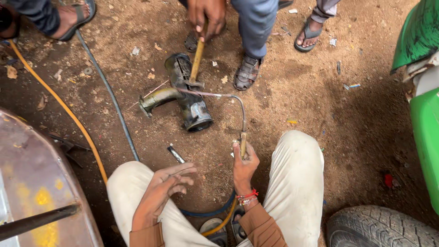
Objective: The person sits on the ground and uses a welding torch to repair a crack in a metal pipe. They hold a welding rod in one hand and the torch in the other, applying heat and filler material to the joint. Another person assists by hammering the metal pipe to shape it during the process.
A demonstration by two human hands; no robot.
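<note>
Bare dirt ground (356, 114), oil-stained and littered with scraps; no packages, labels or signs are visible. Nearest the viewer, the seated person's knees are spread in pale trousers, with a tyre (379, 228) at the lower right and a rusted metal panel (32, 183) at the lower left. The left hand (160, 194) rests on the left thigh, fingers loosely curled and holding nothing, judged to be kept clear of the heat. The right hand (243, 167) has its fingers closed round the handle of a gas torch (238, 114), whose thin bent tube reaches forward so the tip meets the work at a distance from the body. A yellow hose (64, 110) and a dark hose (109, 98) run across the ground and pass beneath the legs. Further out lies the dark metal pipe fitting (185, 93), directly on the dirt between the two people. Beyond it, a second person's hand (206, 13) grips a wooden-handled tool (197, 57) pressed onto the fitting, apparently to steady it. Sandalled feet stand behind. A green vehicle body (423, 91) borders the right edge.
</note>
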